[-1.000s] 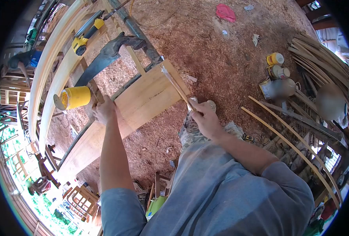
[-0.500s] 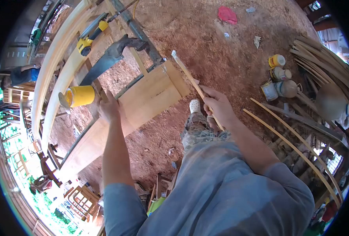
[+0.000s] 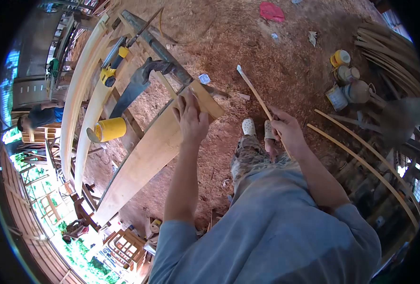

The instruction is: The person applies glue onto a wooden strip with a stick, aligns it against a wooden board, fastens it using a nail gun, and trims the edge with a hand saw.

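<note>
My left hand [image 3: 191, 119] lies over the near end of a long, tapering wooden board [image 3: 146, 158], palm down with its fingers stretched out. A short wooden strip [image 3: 206, 100] crosses the board's end beside those fingertips. My right hand [image 3: 288, 131] is closed around a thin wooden stick [image 3: 256, 90] with a whitish tip, held over the dirt floor. Left of the board is a yellow tub [image 3: 111, 129], tipped sideways in view, with pale material at its mouth. A handsaw [image 3: 129, 98] with a dark handle lies beyond the tub.
Long curved planks [image 3: 73, 109] run along the left, with a yellow-and-black power tool [image 3: 108, 75] nearby. Paint cans and jugs [image 3: 346, 75] stand at right. Two thin curved strips [image 3: 366, 173] extend below them. Another person [image 3: 42, 116] is at far left.
My left hand has moved from beside the yellow tub to the board's end. The stick stays in my right hand. The whole view has shifted.
</note>
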A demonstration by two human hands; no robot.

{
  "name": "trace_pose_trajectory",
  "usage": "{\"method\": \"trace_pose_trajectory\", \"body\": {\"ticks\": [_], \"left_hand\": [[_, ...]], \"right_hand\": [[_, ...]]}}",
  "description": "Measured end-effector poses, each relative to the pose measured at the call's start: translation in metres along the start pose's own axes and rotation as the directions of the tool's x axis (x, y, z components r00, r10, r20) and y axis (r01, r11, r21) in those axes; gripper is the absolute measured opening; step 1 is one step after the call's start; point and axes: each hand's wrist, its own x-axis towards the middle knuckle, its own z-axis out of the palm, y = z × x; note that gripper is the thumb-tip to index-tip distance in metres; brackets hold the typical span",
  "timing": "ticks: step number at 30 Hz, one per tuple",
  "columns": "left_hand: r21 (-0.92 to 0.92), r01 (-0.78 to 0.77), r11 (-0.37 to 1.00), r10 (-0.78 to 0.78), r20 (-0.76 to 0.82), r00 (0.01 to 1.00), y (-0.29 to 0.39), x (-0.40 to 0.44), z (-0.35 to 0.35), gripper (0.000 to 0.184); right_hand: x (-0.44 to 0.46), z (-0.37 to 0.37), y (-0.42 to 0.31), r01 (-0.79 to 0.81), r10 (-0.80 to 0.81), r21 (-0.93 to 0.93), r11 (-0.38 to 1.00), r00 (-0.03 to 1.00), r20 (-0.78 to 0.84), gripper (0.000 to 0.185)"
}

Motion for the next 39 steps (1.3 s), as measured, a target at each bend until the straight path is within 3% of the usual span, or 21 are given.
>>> {"method": "trace_pose_trajectory", "body": {"ticks": [2, 3, 4, 8, 10, 11, 13, 14, 16, 18, 20, 22, 24, 26, 28, 30, 32, 33, 35, 37, 39], "left_hand": [[-0.024, -0.021, 1.000, 0.023, 0.091, 0.996, -0.021, -0.014, 0.007, 0.068], [-0.345, -0.050, 0.937, 0.070, 0.045, 0.997, -0.022, -0.021, 0.005, 0.069], [-0.628, -0.086, 0.773, 0.104, -0.008, 0.994, -0.025, -0.023, 0.003, 0.071], [-0.670, -0.051, 0.740, 0.099, 0.034, 0.994, -0.016, -0.020, -0.014, 0.070], [-0.378, -0.023, 0.926, 0.086, 0.150, 0.985, -0.002, -0.014, -0.022, 0.069], [-0.374, -0.024, 0.927, 0.086, 0.150, 0.985, -0.001, -0.013, -0.019, 0.069], [-0.067, -0.094, 0.993, 0.105, 0.189, 0.976, 0.002, -0.014, -0.015, 0.068], [-0.064, -0.091, 0.994, 0.102, 0.188, 0.977, 0.003, -0.018, -0.014, 0.068], [0.350, -0.234, 0.907, 0.144, 0.263, 0.954, 0.006, -0.025, -0.016, 0.070], [0.429, -0.302, 0.852, 0.199, 0.268, 0.943, 0.007, -0.031, -0.025, 0.056], [0.498, -0.335, 0.800, 0.180, 0.333, 0.925, 0.009, -0.035, -0.047, 0.059], [0.499, -0.085, 0.863, -0.015, 0.192, 0.981, -0.019, -0.031, -0.058, 0.062], [0.594, 0.269, 0.758, -0.405, 0.107, 0.908, -0.105, -0.027, -0.076, 0.065], [0.244, 0.359, 0.901, -0.294, -0.264, 0.919, -0.131, -0.048, -0.103, 0.066], [0.141, 0.723, 0.677, -0.664, -0.309, 0.681, -0.213, -0.082, -0.094, 0.069], [0.143, 0.924, 0.355, -0.845, -0.373, 0.382, -0.207, -0.101, -0.076, 0.076], [0.055, 0.920, 0.389, -0.830, -0.414, 0.375, -0.171, -0.089, -0.084, 0.076], [0.050, 0.912, 0.407, -0.825, -0.408, 0.391, -0.170, -0.087, -0.086, 0.076], [0.034, 0.925, 0.380, -0.848, -0.386, 0.363, -0.172, -0.096, -0.085, 0.076], [0.057, 0.898, 0.437, -0.792, -0.449, 0.414, -0.171, -0.096, -0.084, 0.076], [0.049, 0.904, 0.424, -0.798, -0.452, 0.399, -0.168, -0.097, -0.085, 0.077]], "right_hand": [[-0.002, -0.005, 0.001, 0.027, -0.027, -0.005, 1.000, 1.000, 0.003, 0.049], [-0.005, -0.006, -0.003, 0.017, -0.017, -0.005, 1.000, 1.000, 0.005, 0.049], [-0.007, -0.008, -0.005, 0.006, -0.006, -0.002, 1.000, 1.000, 0.005, 0.050], [-0.010, -0.018, -0.004, 0.020, -0.020, 0.035, 0.999, 1.000, 0.012, 0.050], [-0.012, -0.018, -0.005, 0.019, -0.019, 0.020, 1.000, 1.000, 0.005, 0.050], [-0.012, -0.018, -0.005, 0.020, -0.020, 0.023, 1.000, 1.000, 0.007, 0.050], [-0.012, -0.017, -0.005, 0.025, -0.025, -0.037, 0.999, 0.999, 0.022, 0.050], [-0.013, -0.014, -0.004, 0.025, -0.024, -0.038, 0.999, 0.999, 0.026, 0.050], [-0.013, -0.007, -0.002, 0.052, -0.051, -0.020, 0.998, 0.998, 0.026, 0.051], [-0.014, -0.001, -0.001, 0.002, -0.004, 0.026, 1.000, 0.994, 0.107, 0.052], [-0.019, 0.012, -0.008, -0.083, 0.091, -0.061, 0.995, 0.985, 0.145, 0.054], [0.000, 0.020, 0.019, -0.023, 0.027, -0.021, 1.000, 0.981, 0.194, 0.055], [0.001, 0.037, 0.017, 0.029, 0.036, -0.204, 0.979, 0.950, 0.310, 0.055], [0.005, 0.051, 0.023, 0.050, 0.031, -0.227, 0.973, 0.941, 0.337, 0.055], [0.007, 0.065, 0.025, 0.014, 0.045, -0.165, 0.986, 0.936, 0.348, 0.054], [0.007, 0.074, 0.029, -0.015, 0.059, -0.129, 0.991, 0.936, 0.347, 0.055], [0.008, 0.074, 0.038, -0.048, 0.093, -0.157, 0.986, 0.952, 0.292, 0.052], [0.007, 0.074, 0.042, 0.025, 0.028, -0.174, 0.984, 0.955, 0.295, 0.051], [-0.002, 0.078, 0.038, -0.048, 0.098, -0.178, 0.983, 0.954, 0.284, 0.051], [0.004, 0.078, 0.046, -0.106, 0.142, -0.156, 0.982, 0.961, 0.238, 0.050], [0.004, 0.075, 0.053, -0.096, 0.130, -0.157, 0.983, 0.966, 0.225, 0.050]]}}
